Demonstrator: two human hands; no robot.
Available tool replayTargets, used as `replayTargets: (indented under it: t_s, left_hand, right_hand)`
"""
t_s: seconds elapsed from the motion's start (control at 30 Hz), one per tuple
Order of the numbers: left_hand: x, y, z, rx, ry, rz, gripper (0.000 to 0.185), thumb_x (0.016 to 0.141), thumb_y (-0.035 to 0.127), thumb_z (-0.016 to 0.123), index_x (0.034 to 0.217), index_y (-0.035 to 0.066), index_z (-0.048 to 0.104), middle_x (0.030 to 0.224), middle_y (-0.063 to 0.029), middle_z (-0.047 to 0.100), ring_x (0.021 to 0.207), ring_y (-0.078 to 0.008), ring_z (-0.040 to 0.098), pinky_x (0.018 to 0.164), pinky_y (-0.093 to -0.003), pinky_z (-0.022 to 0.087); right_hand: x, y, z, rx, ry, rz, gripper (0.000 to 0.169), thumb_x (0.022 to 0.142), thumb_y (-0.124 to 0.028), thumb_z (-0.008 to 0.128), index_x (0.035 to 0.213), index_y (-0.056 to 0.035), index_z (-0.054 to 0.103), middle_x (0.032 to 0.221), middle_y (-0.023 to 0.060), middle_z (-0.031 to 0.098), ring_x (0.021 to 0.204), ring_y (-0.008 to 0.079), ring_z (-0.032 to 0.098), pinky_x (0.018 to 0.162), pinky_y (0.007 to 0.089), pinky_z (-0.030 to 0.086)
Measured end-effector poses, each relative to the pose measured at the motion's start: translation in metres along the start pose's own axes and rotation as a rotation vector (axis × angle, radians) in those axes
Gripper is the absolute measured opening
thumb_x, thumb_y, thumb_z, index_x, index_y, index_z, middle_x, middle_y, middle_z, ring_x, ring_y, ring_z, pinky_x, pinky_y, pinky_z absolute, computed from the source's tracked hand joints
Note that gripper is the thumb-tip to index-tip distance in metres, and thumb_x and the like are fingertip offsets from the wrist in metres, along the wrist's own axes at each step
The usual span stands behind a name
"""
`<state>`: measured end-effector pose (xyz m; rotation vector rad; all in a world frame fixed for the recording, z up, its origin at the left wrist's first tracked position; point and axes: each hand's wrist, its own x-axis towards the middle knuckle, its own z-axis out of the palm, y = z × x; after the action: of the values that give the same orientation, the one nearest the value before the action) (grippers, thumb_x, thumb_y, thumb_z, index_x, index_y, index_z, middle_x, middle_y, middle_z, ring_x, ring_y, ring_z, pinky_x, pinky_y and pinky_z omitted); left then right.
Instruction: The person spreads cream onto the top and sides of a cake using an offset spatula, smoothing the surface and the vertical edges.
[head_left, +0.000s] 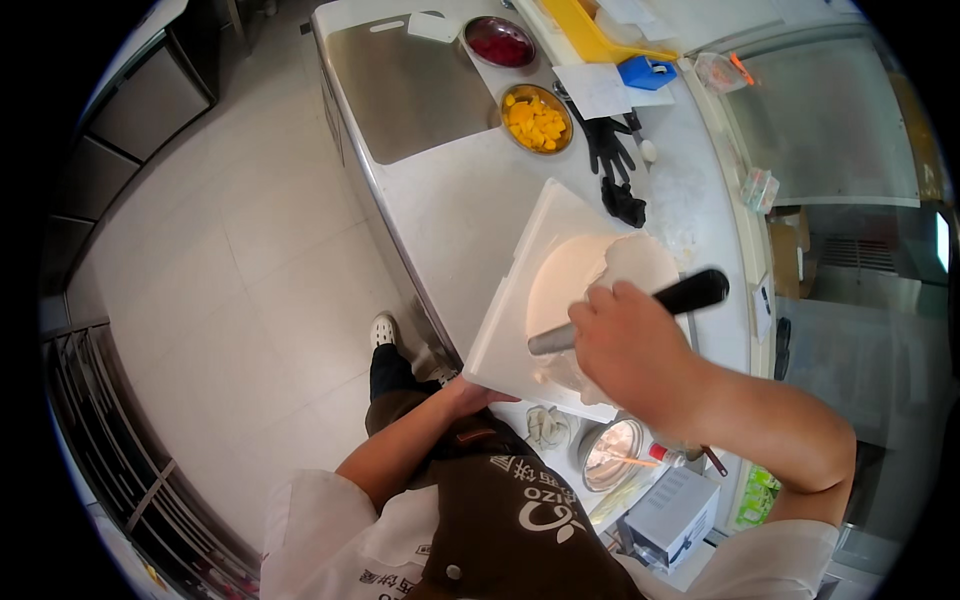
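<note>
My left hand (478, 396) grips the near edge of a square white board (499, 334), its fingers partly hidden beneath it. The board is tilted above the worktop. On it stands a round cake (564, 277) covered in pale pinkish cream, with an uneven, ragged cream edge along its right side. In my right hand (630, 349) is a palette knife (694, 291), gripped where the black handle meets the metal blade. The blade lies across the cream surface, its tip towards the left. My hand and forearm hide the cake's near right part.
Beyond the board are a bowl of yellow fruit pieces (536, 124), a bowl of dark red pieces (499, 43), black gloves (606, 142) and a metal sheet (412, 90). Close to my body stand a bowl of pink cream (611, 454), a crumpled cloth (547, 429) and a grey box-shaped device (667, 514).
</note>
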<state>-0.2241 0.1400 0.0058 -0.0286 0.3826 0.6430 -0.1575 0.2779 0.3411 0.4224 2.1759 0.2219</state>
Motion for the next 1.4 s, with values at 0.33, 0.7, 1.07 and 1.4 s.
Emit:
replayTargets:
  t_s: [0.33, 0.7, 1.07, 1.4]
  left_hand:
    - [-0.005, 0.016, 0.017, 0.042, 0.015, 0.086, 0.049, 0.105, 0.042, 0.048, 0.143, 0.011, 0.051, 0.134, -0.0083, 0.063, 0.117, -0.0235, 0.066, 0.086, -0.0381, 0.059]
    - [-0.001, 0.001, 0.001, 0.115, 0.048, -0.055, 0.056, 0.108, 0.045, 0.039, 0.152, 0.011, 0.041, 0.156, -0.0049, 0.044, 0.140, -0.0276, 0.045, 0.110, -0.0502, 0.042]
    - [0.005, 0.003, -0.013, 0.033, 0.023, -0.014, 0.049, 0.108, 0.046, 0.035, 0.141, 0.014, 0.053, 0.136, -0.0046, 0.062, 0.119, -0.0224, 0.062, 0.097, -0.0423, 0.053]
    - [0.009, 0.002, -0.030, 0.003, -0.066, 0.075, 0.048, 0.108, 0.046, 0.036, 0.144, 0.016, 0.047, 0.133, -0.0029, 0.062, 0.120, -0.0208, 0.061, 0.095, -0.0414, 0.054]
  right_hand:
    - [0.006, 0.001, 0.016, 0.060, -0.011, 0.159, 0.008, 0.079, -0.012, 0.067, 0.085, -0.0111, 0.072, 0.090, 0.0041, 0.063, 0.094, 0.0198, 0.060, 0.077, 0.0320, 0.045]
    - [0.022, 0.029, 0.021, -0.048, -0.180, 0.303, 0.015, 0.081, -0.018, 0.068, 0.093, -0.0144, 0.076, 0.094, 0.0028, 0.061, 0.100, 0.0208, 0.058, 0.082, 0.0324, 0.042]
    - [0.001, 0.019, 0.005, -0.197, 0.087, 0.121, 0.012, 0.081, -0.018, 0.068, 0.090, -0.0173, 0.077, 0.097, 0.0026, 0.060, 0.101, 0.0193, 0.055, 0.083, 0.0324, 0.039]
    - [-0.015, -0.009, -0.001, 0.045, -0.109, -0.040, 0.010, 0.081, -0.016, 0.068, 0.089, -0.0146, 0.074, 0.093, 0.0030, 0.061, 0.097, 0.0196, 0.057, 0.080, 0.0335, 0.042]
